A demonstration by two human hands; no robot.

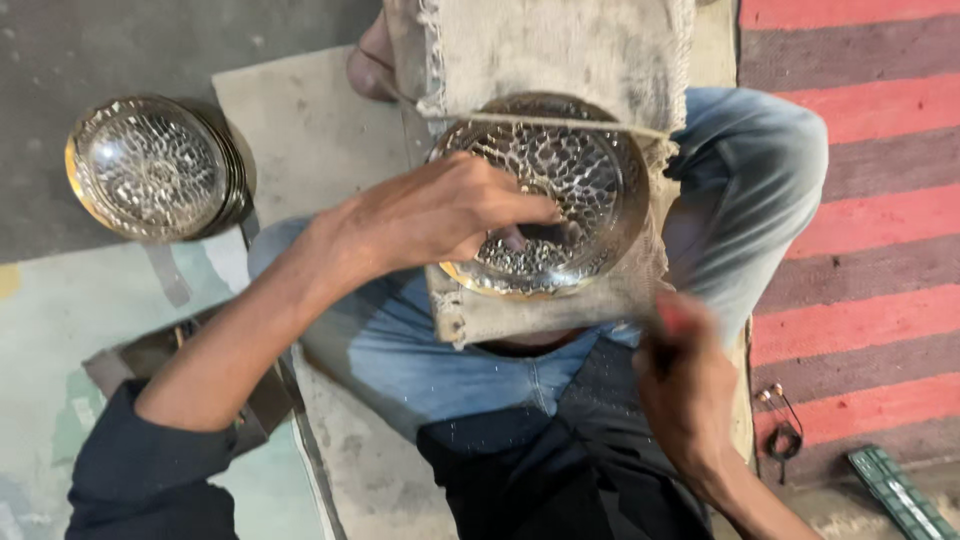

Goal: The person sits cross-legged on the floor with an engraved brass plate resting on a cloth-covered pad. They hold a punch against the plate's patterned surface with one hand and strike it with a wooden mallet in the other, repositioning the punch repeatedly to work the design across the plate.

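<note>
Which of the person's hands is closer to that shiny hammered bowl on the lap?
Left. The left hand presses its fingers inside the hammered bowl; the right hand is below it, apart.

Grey floor (120,50): stack of hammered metal bowls (150,167), red striped mat (860,200), green tool (900,490).

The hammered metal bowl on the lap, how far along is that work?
Done, by the look of it: a stack of hammered bowls sits on the floor. In hand: the left hand presses inside the dimpled bowl on a burlap pad; the right hand is blurred, grip unclear. What is left cannot be judged; no plain bowls are in view.
</note>
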